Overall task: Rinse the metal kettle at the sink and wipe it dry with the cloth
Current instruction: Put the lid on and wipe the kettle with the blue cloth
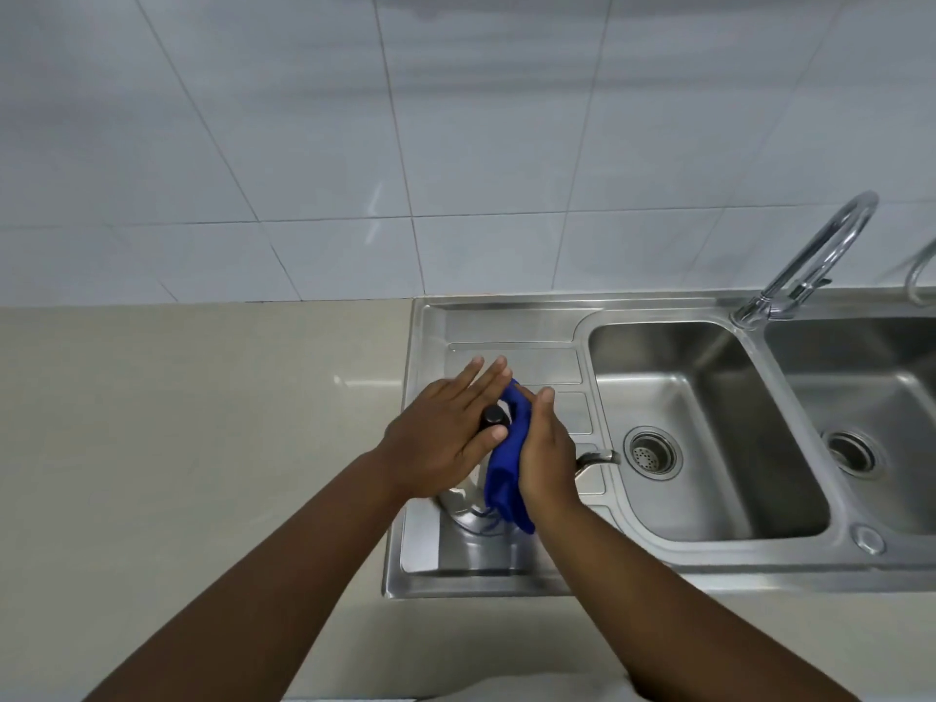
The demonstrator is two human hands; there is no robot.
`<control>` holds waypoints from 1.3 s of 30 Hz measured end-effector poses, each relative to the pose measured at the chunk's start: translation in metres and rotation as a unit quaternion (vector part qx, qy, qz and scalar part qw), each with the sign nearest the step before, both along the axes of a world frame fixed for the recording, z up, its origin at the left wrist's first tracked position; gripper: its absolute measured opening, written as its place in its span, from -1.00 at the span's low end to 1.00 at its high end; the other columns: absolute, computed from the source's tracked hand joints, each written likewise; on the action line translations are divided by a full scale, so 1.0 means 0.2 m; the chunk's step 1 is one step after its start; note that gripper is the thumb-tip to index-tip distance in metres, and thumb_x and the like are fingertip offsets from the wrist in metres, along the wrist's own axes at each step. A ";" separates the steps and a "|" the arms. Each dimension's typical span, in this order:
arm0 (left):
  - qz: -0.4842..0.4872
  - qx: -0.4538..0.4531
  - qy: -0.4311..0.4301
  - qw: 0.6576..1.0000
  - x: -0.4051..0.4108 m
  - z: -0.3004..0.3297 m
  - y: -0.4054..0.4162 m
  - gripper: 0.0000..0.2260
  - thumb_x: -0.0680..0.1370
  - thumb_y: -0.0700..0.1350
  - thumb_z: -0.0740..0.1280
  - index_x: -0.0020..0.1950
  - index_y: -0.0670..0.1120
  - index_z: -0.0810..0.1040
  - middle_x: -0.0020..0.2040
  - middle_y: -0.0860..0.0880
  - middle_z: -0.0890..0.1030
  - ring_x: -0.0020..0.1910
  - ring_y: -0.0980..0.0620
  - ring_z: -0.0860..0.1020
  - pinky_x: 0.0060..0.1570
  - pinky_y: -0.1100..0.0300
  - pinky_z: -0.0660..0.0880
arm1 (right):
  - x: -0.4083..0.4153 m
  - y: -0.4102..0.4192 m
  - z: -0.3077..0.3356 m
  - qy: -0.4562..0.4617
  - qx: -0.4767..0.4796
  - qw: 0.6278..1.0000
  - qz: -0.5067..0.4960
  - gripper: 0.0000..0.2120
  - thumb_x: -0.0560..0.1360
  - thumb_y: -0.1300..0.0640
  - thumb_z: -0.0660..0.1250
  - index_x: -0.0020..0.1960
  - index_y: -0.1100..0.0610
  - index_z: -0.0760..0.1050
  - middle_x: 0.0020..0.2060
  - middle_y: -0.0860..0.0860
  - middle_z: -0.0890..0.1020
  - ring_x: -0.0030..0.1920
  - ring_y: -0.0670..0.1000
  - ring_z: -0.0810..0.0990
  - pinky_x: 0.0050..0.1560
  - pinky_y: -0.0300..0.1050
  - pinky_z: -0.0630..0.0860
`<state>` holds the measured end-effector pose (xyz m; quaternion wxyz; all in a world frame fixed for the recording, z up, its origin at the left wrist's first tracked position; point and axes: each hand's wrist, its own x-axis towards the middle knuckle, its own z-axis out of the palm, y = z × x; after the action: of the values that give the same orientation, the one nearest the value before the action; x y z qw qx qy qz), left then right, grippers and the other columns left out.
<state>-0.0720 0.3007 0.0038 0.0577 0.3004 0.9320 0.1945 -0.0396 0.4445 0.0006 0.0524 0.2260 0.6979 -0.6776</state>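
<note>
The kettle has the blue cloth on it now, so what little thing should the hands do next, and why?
Probably slide the blue cloth further around the kettle. The right hand presses the cloth on one side, while the left hand steadies the top by the black knob. The kettle stands on the draining board, and its shiny lower side shows uncovered, so that part likely needs wiping.

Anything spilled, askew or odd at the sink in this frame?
Nothing stands out. The kettle stands upright on the drainboard, left hand on its lid, right hand pressing the blue cloth against it. Both basins look empty, and no water shows at the faucet.
</note>
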 end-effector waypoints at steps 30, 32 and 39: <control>0.092 0.090 -0.078 0.989 0.04 -0.04 0.08 -0.42 0.62 0.22 0.00 0.59 0.06 -0.06 0.59 0.15 -0.15 0.56 0.18 -0.20 0.55 0.01 -0.12 | 0.24 0.01 -0.28 0.226 0.195 0.950 0.092 -0.36 0.58 -0.30 -0.14 0.59 -0.10 -0.11 0.61 -0.10 -0.01 0.60 -0.08 -0.04 0.58 0.11 0.03; 0.104 0.065 -0.038 0.992 0.05 -0.05 0.09 -0.41 0.60 0.24 -0.05 0.59 0.05 -0.01 0.58 0.16 -0.11 0.57 0.14 -0.17 0.56 -0.02 -0.08 | 0.08 0.06 -0.26 0.183 0.152 0.969 0.069 -0.33 0.55 -0.36 -0.15 0.55 -0.08 0.16 0.54 -0.06 0.28 0.52 -0.05 0.26 0.50 0.14 0.25; 0.149 0.096 -0.024 0.984 0.07 -0.08 0.14 -0.41 0.60 0.23 -0.07 0.58 0.02 0.02 0.60 0.10 -0.09 0.58 0.11 -0.15 0.56 -0.02 -0.06 | 0.13 -0.02 -0.23 0.192 0.174 0.965 0.036 -0.31 0.56 -0.35 -0.18 0.58 -0.04 0.04 0.59 -0.07 0.14 0.58 -0.07 0.10 0.57 0.08 0.10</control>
<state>-0.0586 0.3286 -0.0122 0.0216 0.1576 0.9416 0.2966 -0.0143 0.4406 -0.0457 -0.0982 0.0726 0.8094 -0.5744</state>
